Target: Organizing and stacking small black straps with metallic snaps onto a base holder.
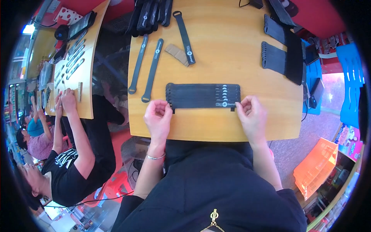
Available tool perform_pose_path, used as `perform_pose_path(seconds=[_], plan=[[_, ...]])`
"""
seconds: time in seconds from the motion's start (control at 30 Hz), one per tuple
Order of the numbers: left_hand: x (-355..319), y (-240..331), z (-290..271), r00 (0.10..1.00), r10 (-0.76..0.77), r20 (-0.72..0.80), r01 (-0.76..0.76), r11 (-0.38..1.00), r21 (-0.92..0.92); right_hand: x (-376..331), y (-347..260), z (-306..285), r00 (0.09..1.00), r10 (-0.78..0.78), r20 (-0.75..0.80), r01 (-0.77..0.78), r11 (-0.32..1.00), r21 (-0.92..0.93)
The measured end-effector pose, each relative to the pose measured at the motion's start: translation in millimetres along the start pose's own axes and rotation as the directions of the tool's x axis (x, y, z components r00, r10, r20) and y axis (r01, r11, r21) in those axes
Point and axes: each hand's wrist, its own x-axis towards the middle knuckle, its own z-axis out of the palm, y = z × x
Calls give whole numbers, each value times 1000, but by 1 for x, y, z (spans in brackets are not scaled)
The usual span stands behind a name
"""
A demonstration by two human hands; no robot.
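In front of me on the table lies a row of overlapping black straps [193, 94], their rounded ends stacked at the left and pale printed marks near the right. My left hand [158, 119] is closed in a pinch at the left end of the nearest strap. At that strap's right end, my right hand [252, 119] pinches with thumb and finger. Small dark tabs show below the row beside both hands. Farther off lie loose black straps [153, 69], each with a slotted end, and another strap [184, 36] resting against a brown cardboard piece [177, 54].
A heap of black straps [148, 17] sits at the far left of the table [216, 129]. Fanned black strap sets [276, 60] lie at its right edge. An orange crate [316, 166] stands to the right. Leftward, another person [69, 170] works at a separate table [87, 83].
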Motion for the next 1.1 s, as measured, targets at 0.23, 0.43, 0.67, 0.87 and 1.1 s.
perform_pose_path(seconds=[0.23, 0.43, 0.67, 0.87, 1.1], plan=[[-1, -2, -1, 1000, -8, 0, 8, 1000, 12, -2, 5, 3, 1000, 5, -11, -5, 1000, 31], [-2, -1, 0, 1000, -12, -11, 12, 1000, -13, -1, -4, 2, 999, 49, 19, -50, 998, 34], [-1, -1, 1, 1000, -3, -12, 3, 1000, 6, -3, 0, 2, 1000, 20, -9, -20, 1000, -11], [-1, -3, -1, 1000, 1, -20, 0, 1000, 21, -2, -2, 2, 1000, -25, -9, 25, 999, -28], [-1, -3, 0, 1000, 9, -14, -9, 1000, 11, -2, 0, 3, 999, -30, -23, 30, 1000, 1]])
